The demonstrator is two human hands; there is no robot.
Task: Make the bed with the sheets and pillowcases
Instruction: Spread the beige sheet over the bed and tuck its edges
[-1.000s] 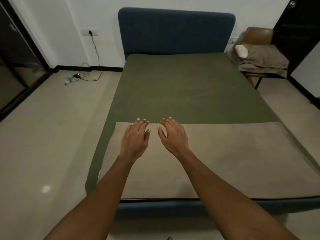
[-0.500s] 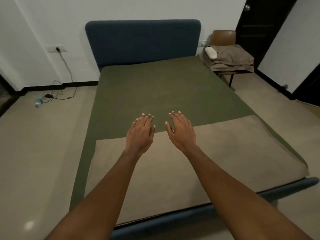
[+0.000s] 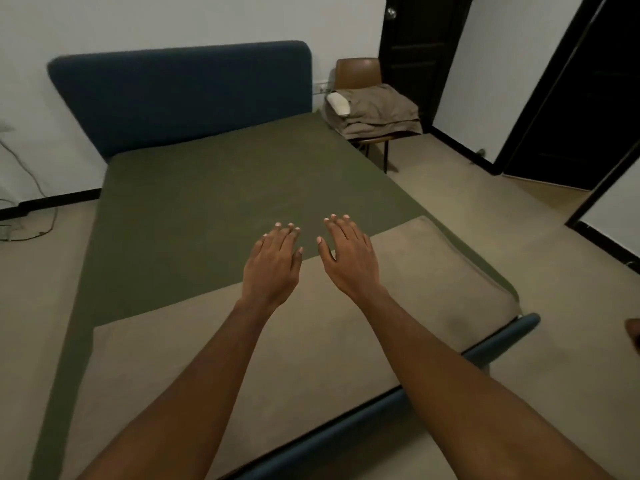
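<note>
The bed carries a smooth olive green sheet point(image 3: 214, 195) up to the dark blue headboard point(image 3: 180, 95). A folded tan blanket point(image 3: 311, 348) lies flat across the foot end. My left hand point(image 3: 273, 268) and my right hand point(image 3: 349, 258) are stretched out side by side, palms down, fingers straight, over the blanket's far edge; whether they touch the fabric I cannot tell. Neither holds anything. A pile of tan bedding point(image 3: 377, 112) with a white pillow point(image 3: 339, 102) sits on the brown chair point(image 3: 358, 72) beside the head of the bed.
Dark doors point(image 3: 419, 57) stand behind the chair and another doorway point(image 3: 568, 109) to the right. The blue bed frame rail point(image 3: 498, 344) runs along the foot. A cable point(image 3: 31, 230) trails on the tan floor at the left wall.
The view has swung to the right, so the bed now sits left and the doors show. Both hands stay flat and together, reaching slightly further past the blanket's edge.
</note>
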